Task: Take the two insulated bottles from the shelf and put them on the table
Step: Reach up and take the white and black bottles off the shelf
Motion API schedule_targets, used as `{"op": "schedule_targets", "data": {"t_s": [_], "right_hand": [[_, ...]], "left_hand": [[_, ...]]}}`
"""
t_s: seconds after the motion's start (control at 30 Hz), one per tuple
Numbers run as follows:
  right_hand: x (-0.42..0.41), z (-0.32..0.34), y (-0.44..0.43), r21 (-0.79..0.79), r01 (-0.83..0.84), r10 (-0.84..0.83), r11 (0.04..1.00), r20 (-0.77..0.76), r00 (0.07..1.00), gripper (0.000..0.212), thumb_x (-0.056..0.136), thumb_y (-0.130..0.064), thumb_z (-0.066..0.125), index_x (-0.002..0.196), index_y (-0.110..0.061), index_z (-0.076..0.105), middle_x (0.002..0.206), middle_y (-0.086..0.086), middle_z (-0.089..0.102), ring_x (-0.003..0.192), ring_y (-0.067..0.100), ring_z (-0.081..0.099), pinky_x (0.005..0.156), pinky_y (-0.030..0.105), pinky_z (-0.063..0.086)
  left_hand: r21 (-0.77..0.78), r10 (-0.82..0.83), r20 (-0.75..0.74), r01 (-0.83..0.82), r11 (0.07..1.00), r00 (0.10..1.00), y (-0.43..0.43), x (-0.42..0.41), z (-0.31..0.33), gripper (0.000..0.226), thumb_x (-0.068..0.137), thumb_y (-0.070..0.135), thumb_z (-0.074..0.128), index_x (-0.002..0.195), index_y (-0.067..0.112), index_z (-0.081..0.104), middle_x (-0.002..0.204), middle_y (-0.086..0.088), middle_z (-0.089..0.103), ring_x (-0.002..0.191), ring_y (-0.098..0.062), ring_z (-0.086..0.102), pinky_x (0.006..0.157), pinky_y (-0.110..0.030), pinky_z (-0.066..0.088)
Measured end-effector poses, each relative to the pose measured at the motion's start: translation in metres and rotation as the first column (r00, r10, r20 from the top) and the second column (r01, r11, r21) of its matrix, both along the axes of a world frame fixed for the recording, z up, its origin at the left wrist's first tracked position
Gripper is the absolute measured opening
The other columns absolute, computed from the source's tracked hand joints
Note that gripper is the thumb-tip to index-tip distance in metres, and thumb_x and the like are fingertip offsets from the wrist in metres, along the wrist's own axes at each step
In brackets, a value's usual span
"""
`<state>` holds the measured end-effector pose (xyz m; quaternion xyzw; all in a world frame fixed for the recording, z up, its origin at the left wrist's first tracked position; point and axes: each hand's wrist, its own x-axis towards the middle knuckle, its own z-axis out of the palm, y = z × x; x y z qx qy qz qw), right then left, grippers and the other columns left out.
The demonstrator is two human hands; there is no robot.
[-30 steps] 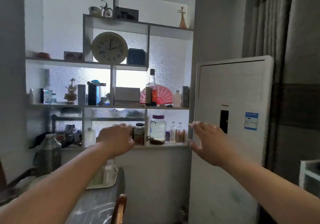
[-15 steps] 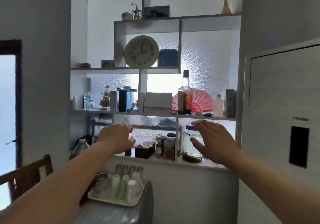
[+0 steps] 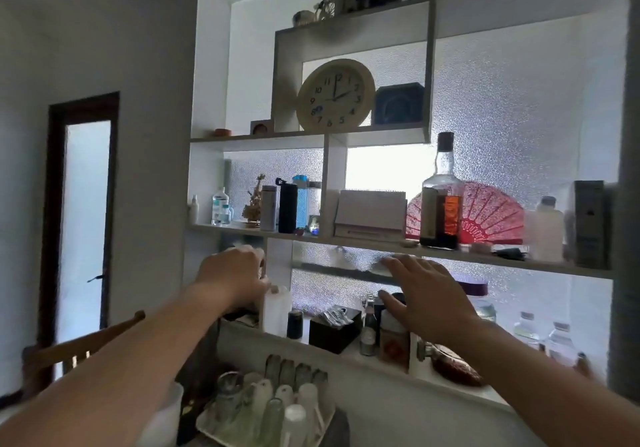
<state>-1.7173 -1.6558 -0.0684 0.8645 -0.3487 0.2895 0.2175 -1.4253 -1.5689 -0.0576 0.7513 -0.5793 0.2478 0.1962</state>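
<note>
Both bottles, silver (image 3: pixel 268 208) and black (image 3: pixel 287 208), stand touching on mid shelf (image 3: pixel 381 241), above my hands. Left hand (image 3: pixel 232 275) loosely curled, right hand (image 3: pixel 424 294) spread, both empty. Prob. rigid, smooth, slippery; I'd wrap mid-body.

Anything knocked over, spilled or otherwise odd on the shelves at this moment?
Nothing stands out. The silver bottle and black bottle stand upright side by side on the middle shelf, untouched. Both the left hand and the right hand are empty, raised below that shelf. No spill shows.
</note>
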Motion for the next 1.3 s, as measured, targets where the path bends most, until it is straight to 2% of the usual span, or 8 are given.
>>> {"op": "schedule_targets", "data": {"t_s": [0.17, 0.27, 0.63, 0.87, 1.03, 1.13, 1.3], "right_hand": [[0.047, 0.020, -0.080, -0.051, -0.072, 0.070, 0.996, -0.028, 0.997, 0.053, 0.087, -0.051, 0.043, 0.133, -0.024, 0.039, 0.133, -0.002, 0.050, 0.121, 0.021, 0.047, 0.102, 0.040, 0.031], [0.077, 0.028, -0.120, -0.064, -0.117, 0.117, 0.991, -0.006, 0.993, 0.053, 0.087, -0.051, 0.043, 0.133, -0.025, 0.038, 0.133, -0.003, 0.050, 0.121, 0.021, 0.046, 0.102, 0.038, 0.031], [0.151, 0.010, -0.236, 0.027, -0.197, 0.198, 0.980, -0.013, 0.980, 0.056, 0.088, -0.050, 0.040, 0.138, -0.026, 0.031, 0.138, -0.003, 0.046, 0.125, 0.020, 0.043, 0.106, 0.037, 0.027], [0.201, 0.007, -0.294, 0.042, -0.279, 0.278, 0.959, 0.020, 0.960, 0.054, 0.087, -0.051, 0.043, 0.135, -0.027, 0.033, 0.135, -0.003, 0.048, 0.123, 0.021, 0.044, 0.102, 0.038, 0.032], [0.235, 0.013, -0.337, 0.043, -0.380, 0.377, 0.924, 0.059, 0.924, 0.053, 0.088, -0.049, 0.047, 0.135, -0.028, 0.036, 0.138, -0.002, 0.047, 0.123, 0.023, 0.045, 0.100, 0.038, 0.035], [0.259, 0.020, -0.362, 0.100, -0.447, 0.437, 0.889, 0.103, 0.893, 0.052, 0.088, -0.049, 0.047, 0.134, -0.027, 0.037, 0.138, -0.002, 0.046, 0.118, 0.023, 0.049, 0.094, 0.037, 0.041], [0.294, 0.031, -0.401, 0.111, -0.551, 0.534, 0.827, 0.148, 0.832, 0.055, 0.088, -0.048, 0.048, 0.135, -0.023, 0.035, 0.136, 0.002, 0.047, 0.117, 0.023, 0.047, 0.092, 0.037, 0.042]], "left_hand": [[-0.010, 0.050, -0.014, -0.050, 0.999, 0.999, -0.057, 0.033, 0.014, 0.026, 0.081, 0.040, 0.051, 0.103, 0.026, 0.056, 0.103, 0.005, 0.059, 0.084, -0.014, 0.052, 0.072, -0.032, 0.044], [-0.031, 0.098, -0.018, -0.099, 0.995, 0.995, -0.093, 0.058, 0.023, 0.030, 0.080, 0.042, 0.050, 0.104, 0.026, 0.057, 0.104, 0.006, 0.060, 0.085, -0.014, 0.054, 0.070, -0.032, 0.042], [-0.006, 0.169, -0.041, -0.170, 0.985, 0.985, -0.192, 0.116, 0.012, 0.030, 0.080, 0.044, 0.048, 0.100, 0.024, 0.057, 0.104, 0.004, 0.060, 0.084, -0.015, 0.054, 0.066, -0.032, 0.038], [0.033, 0.252, -0.063, -0.251, 0.968, 0.966, -0.231, 0.143, 0.010, 0.034, 0.081, 0.046, 0.049, 0.106, 0.023, 0.056, 0.110, 0.003, 0.060, 0.090, -0.016, 0.055, 0.071, -0.033, 0.042], [0.039, 0.318, -0.099, -0.316, 0.948, 0.943, -0.262, 0.161, 0.016, 0.036, 0.082, 0.044, 0.050, 0.111, 0.023, 0.056, 0.116, 0.002, 0.059, 0.098, -0.019, 0.055, 0.081, -0.037, 0.048], [0.024, 0.343, -0.104, -0.342, 0.939, 0.934, -0.285, 0.173, 0.024, 0.034, 0.082, 0.042, 0.050, 0.109, 0.023, 0.056, 0.115, 0.001, 0.060, 0.094, -0.019, 0.056, 0.078, -0.036, 0.048], [-0.041, 0.360, -0.159, -0.370, 0.928, 0.919, -0.333, 0.186, 0.034, 0.033, 0.080, 0.041, 0.051, 0.107, 0.023, 0.058, 0.111, -0.001, 0.064, 0.092, -0.021, 0.058, 0.075, -0.035, 0.047]]}}
